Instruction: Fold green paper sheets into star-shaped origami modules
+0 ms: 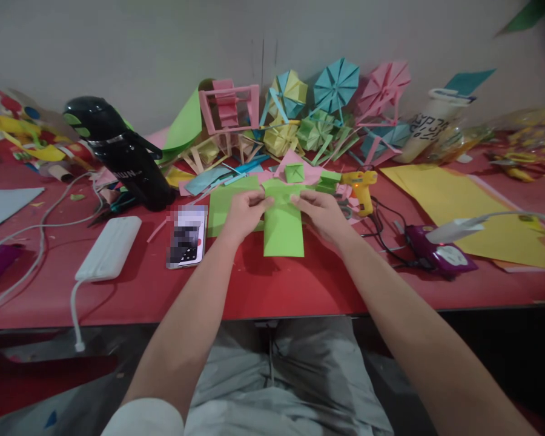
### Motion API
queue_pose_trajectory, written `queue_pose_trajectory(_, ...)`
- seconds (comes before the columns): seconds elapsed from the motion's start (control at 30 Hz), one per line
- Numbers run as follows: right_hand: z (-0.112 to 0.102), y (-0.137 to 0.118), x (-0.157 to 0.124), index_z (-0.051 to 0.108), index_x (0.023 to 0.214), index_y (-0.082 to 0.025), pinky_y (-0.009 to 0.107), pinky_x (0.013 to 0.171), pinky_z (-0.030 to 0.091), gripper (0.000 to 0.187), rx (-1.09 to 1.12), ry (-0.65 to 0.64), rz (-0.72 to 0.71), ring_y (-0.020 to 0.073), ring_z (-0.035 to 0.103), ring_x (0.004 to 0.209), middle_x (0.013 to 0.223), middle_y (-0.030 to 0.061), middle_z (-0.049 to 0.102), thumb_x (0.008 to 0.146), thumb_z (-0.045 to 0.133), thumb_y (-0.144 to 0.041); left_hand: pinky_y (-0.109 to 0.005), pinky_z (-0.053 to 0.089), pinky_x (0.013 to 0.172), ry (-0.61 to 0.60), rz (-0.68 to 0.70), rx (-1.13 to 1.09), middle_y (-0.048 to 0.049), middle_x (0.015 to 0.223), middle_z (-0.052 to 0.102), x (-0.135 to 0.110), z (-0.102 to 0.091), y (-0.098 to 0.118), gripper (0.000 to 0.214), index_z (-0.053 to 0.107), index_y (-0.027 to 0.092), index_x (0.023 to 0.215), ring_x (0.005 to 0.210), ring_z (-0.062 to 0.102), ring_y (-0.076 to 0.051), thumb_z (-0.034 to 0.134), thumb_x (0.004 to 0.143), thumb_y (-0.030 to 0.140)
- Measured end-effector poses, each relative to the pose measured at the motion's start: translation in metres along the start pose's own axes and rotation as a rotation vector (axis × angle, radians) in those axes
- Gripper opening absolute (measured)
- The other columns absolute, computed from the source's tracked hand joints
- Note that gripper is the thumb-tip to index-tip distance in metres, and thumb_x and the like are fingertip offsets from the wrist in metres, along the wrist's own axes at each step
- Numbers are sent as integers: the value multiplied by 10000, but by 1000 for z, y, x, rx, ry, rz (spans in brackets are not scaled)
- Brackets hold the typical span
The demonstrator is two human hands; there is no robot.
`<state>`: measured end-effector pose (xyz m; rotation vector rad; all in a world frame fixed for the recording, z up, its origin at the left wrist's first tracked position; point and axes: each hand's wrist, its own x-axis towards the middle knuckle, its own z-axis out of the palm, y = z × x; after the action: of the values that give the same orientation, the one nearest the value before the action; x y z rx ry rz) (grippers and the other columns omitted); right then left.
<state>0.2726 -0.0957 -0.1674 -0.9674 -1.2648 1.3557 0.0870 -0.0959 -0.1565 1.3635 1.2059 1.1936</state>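
Note:
A light green paper strip (284, 227) is between my two hands, its long side running toward me over the red table. My left hand (249, 212) pinches its upper left edge with thumb and fingers. On the opposite edge my right hand (320, 211) grips the paper the same way. Beneath and to the left lies a larger green paper sheet (218, 212), partly covered by my left hand. Just beyond the strip sits a small folded green paper box (294, 172). A yellow glue gun (362, 189) rests to the right of my right hand.
Paper umbrella-like models (336, 88) stand along the wall. A black bottle (122, 157), a phone (188, 236) and a white power bank (109, 248) are on the left. At right are a purple power socket (438, 251), cables, yellow paper (476, 212) and a cup (431, 124).

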Motion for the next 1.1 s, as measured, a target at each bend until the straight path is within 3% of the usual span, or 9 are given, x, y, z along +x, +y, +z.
queue_pose_trajectory(0.17, 1, -2, -2, 700, 763, -214, 350, 701, 581, 360, 53, -26, 2, 170, 671, 678, 764, 15, 722, 625, 897, -483, -298, 505, 717, -88, -16, -79, -22, 760, 647, -1, 0, 3, 219, 653, 189, 750, 764, 605, -169, 749, 784, 383)
queue_pose_trajectory(0.37, 0, -4, -2, 756, 843, -214, 334, 674, 573, 337, 71, 15, 28, 164, 665, 693, 790, 18, 736, 606, 889, -413, -287, 499, 723, -104, -46, -181, -11, 787, 647, 0, -4, 6, 227, 669, 177, 774, 739, 580, -143, 761, 729, 379)
queue_pose_trajectory(0.53, -3, -2, 0, 687, 675, -196, 264, 542, 495, 273, 56, 29, 49, 101, 555, 557, 642, -22, 628, 587, 890, -357, -275, 502, 726, -86, -127, -198, -5, 771, 665, 1, -10, 6, 207, 712, 162, 735, 738, 583, -127, 836, 641, 297)
queue_pose_trajectory(0.63, -3, 0, 1, 665, 651, -205, 242, 480, 449, 290, 62, 54, 68, 93, 523, 521, 604, -35, 585, 562, 894, -357, -284, 523, 738, -77, -174, -211, -25, 794, 700, 2, -10, 5, 141, 749, 151, 770, 754, 609, -131, 809, 657, 212)
queue_pose_trajectory(0.93, -5, 0, 1, 809, 871, -232, 311, 644, 570, 289, 86, 45, 56, 136, 646, 642, 717, -6, 709, 603, 848, -333, -338, 571, 834, -110, -211, -273, -46, 780, 731, 0, -11, 8, 204, 815, 159, 854, 777, 664, -142, 733, 672, 115)
queue_pose_trajectory(1.1, -5, -1, -1, 827, 840, -234, 330, 707, 604, 229, 53, 42, 5, 149, 687, 677, 743, 7, 748, 621, 819, -301, -332, 560, 821, -82, -223, -306, -65, 732, 707, 0, -11, 12, 203, 782, 121, 776, 757, 677, -159, 628, 643, 129)
